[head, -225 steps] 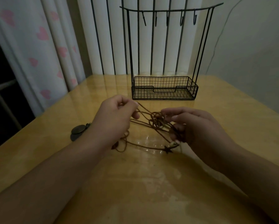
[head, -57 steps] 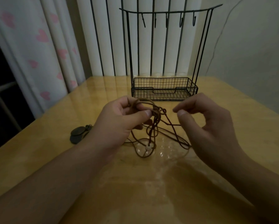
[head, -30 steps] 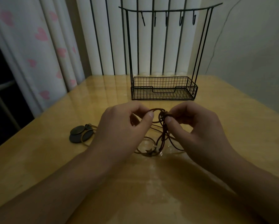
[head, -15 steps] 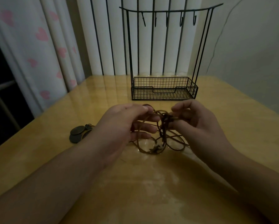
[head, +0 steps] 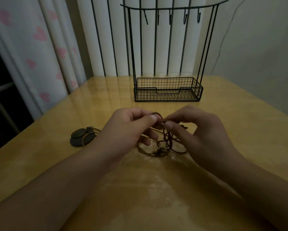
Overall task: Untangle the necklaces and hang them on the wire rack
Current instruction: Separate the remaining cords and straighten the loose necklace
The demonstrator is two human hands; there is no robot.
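Note:
A tangle of brown cord necklaces (head: 165, 144) hangs between my hands just above the yellow table (head: 156, 197), its lower loops and a small pale bead resting on the surface. My left hand (head: 128, 129) pinches a cord loop at the top between thumb and forefinger. My right hand (head: 196, 130) pinches the cords right beside it, fingertips nearly touching. Two dark round pendants (head: 81, 136) on a cord lie to the left of my left hand. The black wire rack (head: 168, 52) stands at the back of the table, its several top hooks bare.
The rack's mesh basket (head: 168, 92) holds nothing. White curtains with pink hearts (head: 39, 47) hang at the left, vertical dark bars behind the rack, a pale wall at the right. The table's left edge drops off into a dark area.
My hands have drawn closer together at the top of the tangle, both thumbs now pinching the same knot. The hanging loops have shifted slightly; the pendants stay put.

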